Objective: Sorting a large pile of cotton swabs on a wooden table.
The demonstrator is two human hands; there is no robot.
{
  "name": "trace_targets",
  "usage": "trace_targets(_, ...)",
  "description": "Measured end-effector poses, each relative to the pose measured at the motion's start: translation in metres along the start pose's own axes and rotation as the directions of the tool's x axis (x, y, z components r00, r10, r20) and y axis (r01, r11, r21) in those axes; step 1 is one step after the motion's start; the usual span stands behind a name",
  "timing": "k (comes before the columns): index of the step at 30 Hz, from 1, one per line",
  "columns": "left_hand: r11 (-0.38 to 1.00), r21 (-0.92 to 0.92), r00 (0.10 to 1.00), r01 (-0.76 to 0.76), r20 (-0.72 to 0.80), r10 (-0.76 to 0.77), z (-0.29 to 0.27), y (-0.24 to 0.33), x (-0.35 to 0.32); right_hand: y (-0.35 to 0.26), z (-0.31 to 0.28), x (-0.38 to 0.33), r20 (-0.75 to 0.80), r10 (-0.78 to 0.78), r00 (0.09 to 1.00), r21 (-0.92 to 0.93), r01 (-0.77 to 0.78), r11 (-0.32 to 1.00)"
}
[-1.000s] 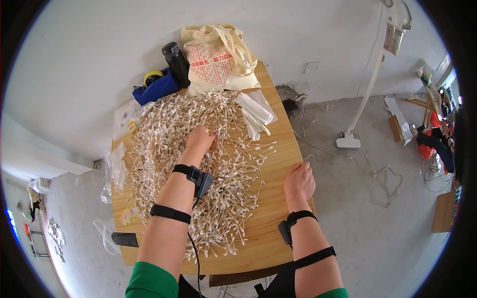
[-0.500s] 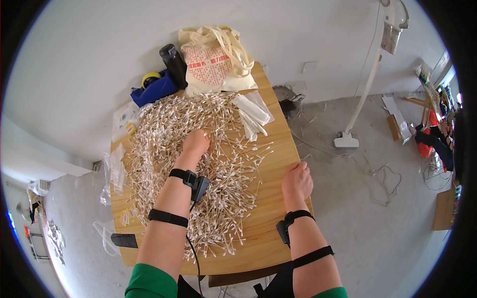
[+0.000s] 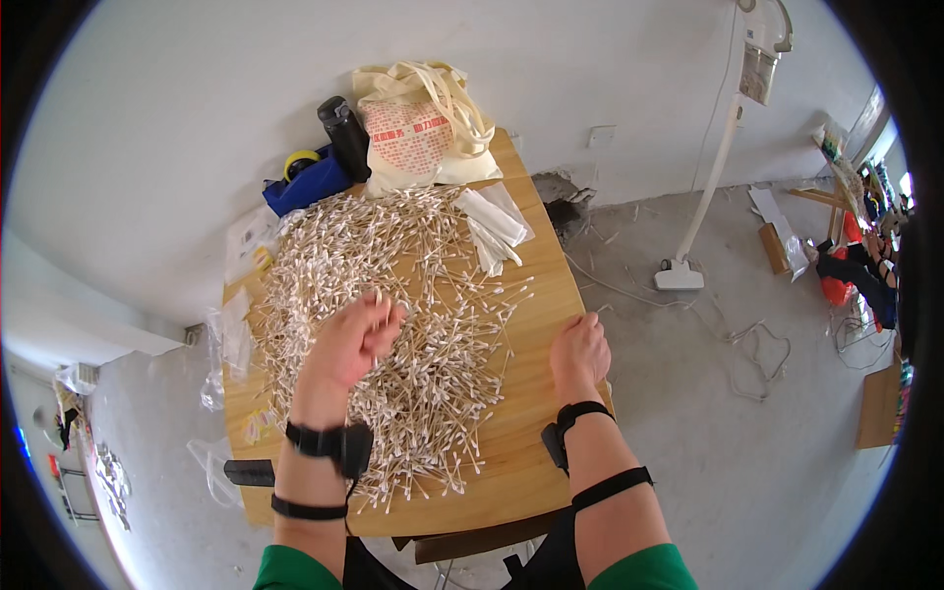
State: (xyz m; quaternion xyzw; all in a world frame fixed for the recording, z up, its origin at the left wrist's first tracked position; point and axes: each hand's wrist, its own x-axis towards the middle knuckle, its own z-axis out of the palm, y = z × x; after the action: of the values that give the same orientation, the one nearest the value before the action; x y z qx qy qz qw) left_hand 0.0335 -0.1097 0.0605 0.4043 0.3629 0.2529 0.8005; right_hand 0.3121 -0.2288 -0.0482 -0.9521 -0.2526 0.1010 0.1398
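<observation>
Hundreds of thin white cotton swabs (image 3: 393,295) are lying heaped across the light wooden tabletop (image 3: 531,393), the pile spreading from the 12 o'clock edge down toward 6 o'clock, thinning into loose strays at its rim. Compared with one second ago, the left hand (image 3: 356,339) is now lifting off the heap: earlier it was lying flat, palm down, fingers buried among the swabs; now it is curling into a loose fist just above the pile centre, its grip closing on a few swabs, one stick poking out at the top. Judgement: a pinch of swabs is being gathered out of the mass.

The right hand (image 3: 580,349) is barely shifting, resting at 3 o'clock on the tabletop edge, fingers curled together on the bare wood, holding nothing.

At 12 o'clock a cream cloth tote bag (image 3: 418,128) is sitting, with a black bottle (image 3: 346,138) and a blue pouch (image 3: 307,185) beside it at 11 o'clock. Clear plastic sleeves (image 3: 492,226) are lying at 1 o'clock, touching the heap.
</observation>
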Motion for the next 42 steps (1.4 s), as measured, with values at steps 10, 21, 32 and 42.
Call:
trace_targets(10,0.776,0.572,0.491,0.266,0.612,-0.620,0.033,-0.189,-0.166,-0.003,-0.003,-0.001,0.008,-0.015,1.000,0.021,0.015,1.000)
trace_targets(21,0.317,0.948,0.989,-0.026,0.071,-0.128,0.028,-0.332,-0.177,0.004,-0.006,0.002,0.066,0.002,0.998,0.037,-0.004,0.999)
trace_targets(32,0.301,0.953,0.998,-0.032,0.045,-0.036,0.018,-0.331,-0.176,0.006,-0.008,0.011,0.145,-0.042,0.989,-0.043,0.048,0.998)
trace_targets(42,0.408,0.910,0.996,-0.079,0.092,-0.014,0.030,-0.339,-0.173,0.005,-0.009,0.011,0.130,-0.026,0.991,-0.016,0.028,0.999)
